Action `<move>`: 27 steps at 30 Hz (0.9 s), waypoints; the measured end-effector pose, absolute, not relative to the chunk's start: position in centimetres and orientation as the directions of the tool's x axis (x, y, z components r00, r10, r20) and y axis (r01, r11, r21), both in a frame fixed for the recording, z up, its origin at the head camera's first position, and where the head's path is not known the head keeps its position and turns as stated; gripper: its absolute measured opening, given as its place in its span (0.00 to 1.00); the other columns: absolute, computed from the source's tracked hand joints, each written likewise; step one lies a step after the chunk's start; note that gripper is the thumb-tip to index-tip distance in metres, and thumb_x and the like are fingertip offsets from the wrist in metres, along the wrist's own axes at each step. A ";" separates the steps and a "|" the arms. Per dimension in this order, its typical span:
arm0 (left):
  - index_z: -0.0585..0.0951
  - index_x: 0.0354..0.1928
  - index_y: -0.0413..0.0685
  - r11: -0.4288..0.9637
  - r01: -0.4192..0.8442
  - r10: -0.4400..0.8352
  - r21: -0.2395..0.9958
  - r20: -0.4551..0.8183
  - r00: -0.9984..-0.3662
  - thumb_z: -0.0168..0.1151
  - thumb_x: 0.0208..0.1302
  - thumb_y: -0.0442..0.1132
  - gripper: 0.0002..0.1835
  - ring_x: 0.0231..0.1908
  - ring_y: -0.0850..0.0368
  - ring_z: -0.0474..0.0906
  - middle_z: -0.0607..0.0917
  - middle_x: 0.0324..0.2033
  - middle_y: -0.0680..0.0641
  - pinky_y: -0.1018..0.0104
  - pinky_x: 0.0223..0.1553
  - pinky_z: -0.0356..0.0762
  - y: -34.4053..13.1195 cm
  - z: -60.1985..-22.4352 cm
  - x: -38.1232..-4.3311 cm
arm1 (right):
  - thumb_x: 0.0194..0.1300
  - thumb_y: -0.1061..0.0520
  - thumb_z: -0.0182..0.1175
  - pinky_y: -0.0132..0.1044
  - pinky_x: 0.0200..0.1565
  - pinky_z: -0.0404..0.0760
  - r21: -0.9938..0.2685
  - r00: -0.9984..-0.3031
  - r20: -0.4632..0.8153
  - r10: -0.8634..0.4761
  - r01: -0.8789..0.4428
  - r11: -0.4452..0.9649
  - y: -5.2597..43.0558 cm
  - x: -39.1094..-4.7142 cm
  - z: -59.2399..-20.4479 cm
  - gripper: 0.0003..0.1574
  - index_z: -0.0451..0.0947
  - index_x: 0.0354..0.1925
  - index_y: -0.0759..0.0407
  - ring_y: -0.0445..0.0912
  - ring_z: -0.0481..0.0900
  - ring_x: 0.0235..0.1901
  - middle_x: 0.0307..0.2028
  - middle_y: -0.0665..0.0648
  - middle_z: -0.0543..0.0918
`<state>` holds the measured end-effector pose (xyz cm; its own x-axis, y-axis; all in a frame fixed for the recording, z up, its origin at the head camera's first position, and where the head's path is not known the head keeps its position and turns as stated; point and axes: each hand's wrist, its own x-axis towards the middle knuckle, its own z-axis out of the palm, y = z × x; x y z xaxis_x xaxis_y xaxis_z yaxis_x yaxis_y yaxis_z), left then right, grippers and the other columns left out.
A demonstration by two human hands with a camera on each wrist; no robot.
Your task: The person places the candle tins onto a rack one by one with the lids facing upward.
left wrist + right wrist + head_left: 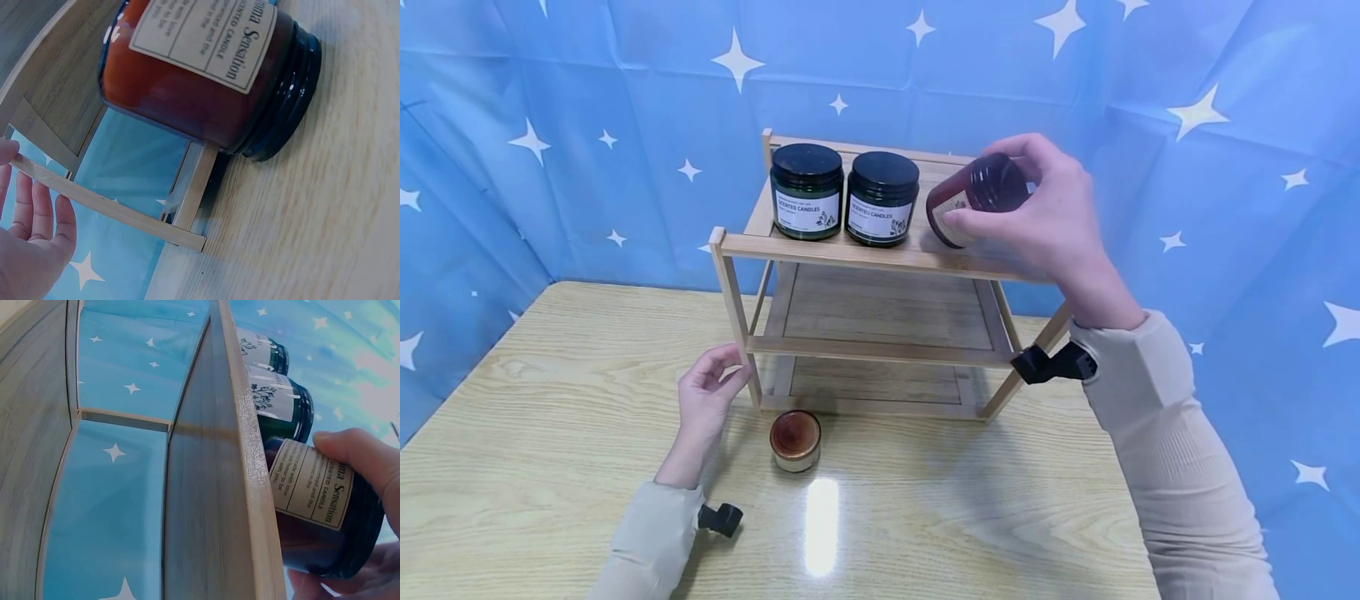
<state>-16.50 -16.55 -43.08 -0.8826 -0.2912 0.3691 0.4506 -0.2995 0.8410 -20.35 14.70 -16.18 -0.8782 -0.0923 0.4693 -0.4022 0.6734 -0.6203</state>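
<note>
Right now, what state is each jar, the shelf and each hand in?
Left green glass jar with black lid: upright, lidded.
Right green glass jar with black lid: upright, lidded.
Held amber glass jar with cream label: tilted, lidded.
Lower amber glass jar with cream label: upside down, lidded.
Three-tier light wooden shelf: standing upright.
Left bare hand: gripping the shelf's left front leg.
Right bare hand: holding the tilted jar near its lid.

The held jar (946, 196) looks like glossy glass, its label (312, 482) matt paper, the rack (865, 254) smooth wood.
</note>
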 end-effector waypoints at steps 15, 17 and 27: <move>0.83 0.37 0.45 -0.296 0.456 -0.290 0.839 0.376 -0.880 0.53 0.48 0.10 0.24 0.35 0.61 0.78 0.83 0.30 0.51 0.72 0.40 0.81 -16.6 -43.1 -16.5 | 0.40 0.46 0.76 0.32 0.45 0.68 -0.579 -0.904 0.401 -0.147 -0.374 0.725 14.1 -21.2 -15.9 0.43 0.74 0.58 0.48 0.42 0.72 0.44 0.49 0.53 0.80; 0.83 0.36 0.45 -0.296 0.455 -0.291 0.840 0.375 -0.880 0.53 0.48 0.10 0.25 0.35 0.61 0.78 0.83 0.31 0.51 0.72 0.40 0.81 -16.6 -43.1 -16.5 | 0.41 0.46 0.76 0.32 0.45 0.69 -0.582 -0.911 0.384 -0.152 -0.366 0.726 14.0 -21.3 -15.9 0.44 0.74 0.58 0.49 0.43 0.73 0.44 0.49 0.54 0.80; 0.83 0.36 0.45 -0.294 0.448 -0.293 0.844 0.366 -0.883 0.53 0.48 0.10 0.24 0.36 0.61 0.78 0.83 0.31 0.52 0.72 0.41 0.81 -16.6 -43.1 -16.5 | 0.40 0.47 0.77 0.33 0.46 0.71 -0.581 -0.919 0.358 -0.165 -0.357 0.732 13.6 -21.6 -15.7 0.42 0.75 0.54 0.55 0.43 0.74 0.43 0.47 0.54 0.80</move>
